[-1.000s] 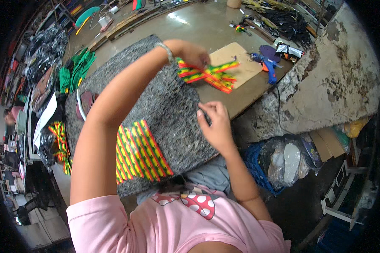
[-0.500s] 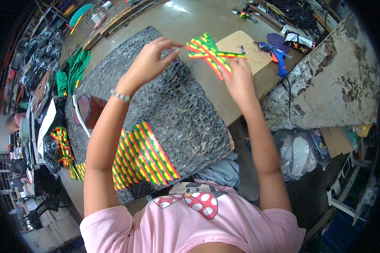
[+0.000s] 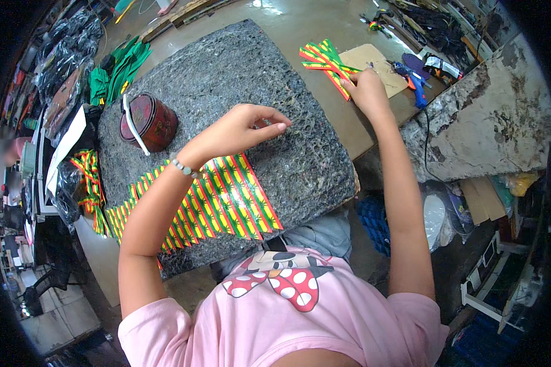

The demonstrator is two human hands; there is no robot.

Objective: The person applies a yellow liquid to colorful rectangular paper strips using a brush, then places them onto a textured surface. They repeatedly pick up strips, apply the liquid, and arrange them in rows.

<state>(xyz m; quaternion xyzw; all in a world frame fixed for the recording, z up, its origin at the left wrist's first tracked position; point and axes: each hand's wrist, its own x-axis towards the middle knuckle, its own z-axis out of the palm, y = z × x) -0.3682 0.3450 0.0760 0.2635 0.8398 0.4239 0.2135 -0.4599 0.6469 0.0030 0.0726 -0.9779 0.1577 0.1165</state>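
Observation:
Near the far right edge of the grey block, my right hand has its fingers closed at the near end of a small fanned pile of red, yellow and green patterned strips. My left hand hovers over the dark grey, rough-surfaced block, thumb and forefinger bent toward each other and nothing visible between them. Just below it, a row of matching strips lies side by side along the block's near edge, partly hidden by my left forearm.
A dark red can with a white handle stands on the block's left. Beyond my right hand are a tan board and a blue glue gun with its cord. Green fabric pieces and a bundle of patterned strips lie at the left.
My left hand has moved back toward me, from near the fanned pile to above the row of strips. My right hand stays at the pile. The view has shifted, showing the can more fully.

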